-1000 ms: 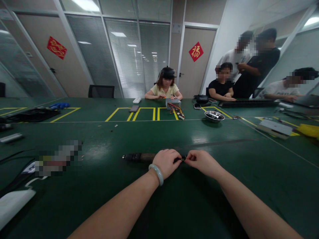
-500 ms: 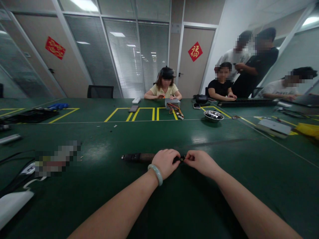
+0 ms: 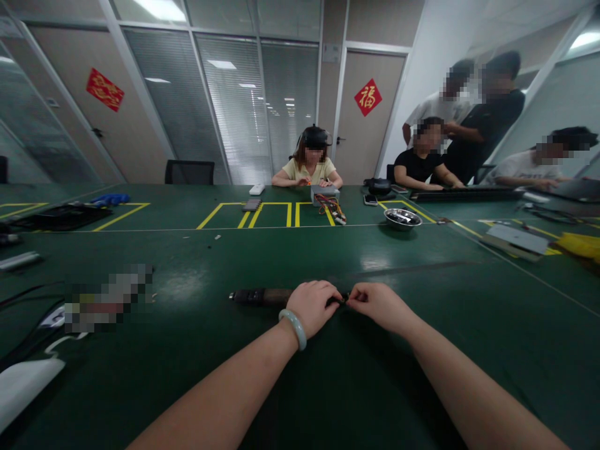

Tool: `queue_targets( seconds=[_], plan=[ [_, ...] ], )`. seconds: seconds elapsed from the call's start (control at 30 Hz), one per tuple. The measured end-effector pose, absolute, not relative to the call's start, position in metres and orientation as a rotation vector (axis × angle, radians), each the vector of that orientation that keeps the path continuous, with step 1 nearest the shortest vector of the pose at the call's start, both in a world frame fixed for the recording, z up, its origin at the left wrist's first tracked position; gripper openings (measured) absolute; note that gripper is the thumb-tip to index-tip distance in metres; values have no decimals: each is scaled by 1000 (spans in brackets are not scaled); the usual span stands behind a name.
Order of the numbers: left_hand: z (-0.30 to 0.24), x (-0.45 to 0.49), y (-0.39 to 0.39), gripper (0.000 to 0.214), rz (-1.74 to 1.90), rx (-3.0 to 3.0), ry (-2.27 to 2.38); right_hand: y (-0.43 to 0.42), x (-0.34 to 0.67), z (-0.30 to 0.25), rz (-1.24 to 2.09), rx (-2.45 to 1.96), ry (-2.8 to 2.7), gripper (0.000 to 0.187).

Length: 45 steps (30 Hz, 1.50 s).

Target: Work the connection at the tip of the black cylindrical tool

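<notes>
Green matting covers a wide office table (image 3: pixel 375 387). Near its middle lies a dark cylindrical tool (image 3: pixel 260 296), set crosswise to the person. The left hand (image 3: pixel 313 307), a pale bangle (image 3: pixel 294 326) on its wrist, curls closed over the tool's right part, forearm stretched flat and low. The right hand (image 3: pixel 380 306) meets it from the other side, thumb and forefinger pinched on the tool's narrow end. Bare matting spreads before and to the right of both hands. A metal bowl (image 3: pixel 403 218) sits well beyond, and cables and a white object (image 3: pixel 28 384) lie far left.
</notes>
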<state>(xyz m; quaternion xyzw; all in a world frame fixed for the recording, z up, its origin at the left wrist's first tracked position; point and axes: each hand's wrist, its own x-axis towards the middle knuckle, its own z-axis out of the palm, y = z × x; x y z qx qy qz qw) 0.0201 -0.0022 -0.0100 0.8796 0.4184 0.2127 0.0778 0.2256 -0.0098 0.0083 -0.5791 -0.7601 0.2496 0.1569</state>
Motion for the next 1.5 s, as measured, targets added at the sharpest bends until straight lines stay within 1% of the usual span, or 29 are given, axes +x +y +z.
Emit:
queue_targets(
  seconds=[0.2,0.37,0.63,0.87,1.1,1.37,1.43,1.5],
  plan=[
    [-10,21,-3,15,633,2641,1262,-9,224,8,749,-1659,-2172,22],
    [-12,22,-2,16,652,2643,1247,-10,223,3,696,-1651,-2165,22],
    [-12,22,-2,16,651,2646,1262,-13,217,11,288,-1539,-2343,13],
    [-10,21,-2,17,612,2650,1268,-12,215,10,56,-1498,-2485,15],
    [-7,21,-5,31,603,2649,1310,-12,212,6,-238,-1391,-2543,17],
    [-8,19,-8,43,612,2682,1287,-7,210,-10,-316,-1328,-2602,9],
    [-8,18,-9,49,631,2724,1262,-7,210,-11,-363,-1328,-2608,7],
    [-6,17,-11,58,646,2776,1237,-8,209,-10,-407,-1318,-2616,8]
  ],
)
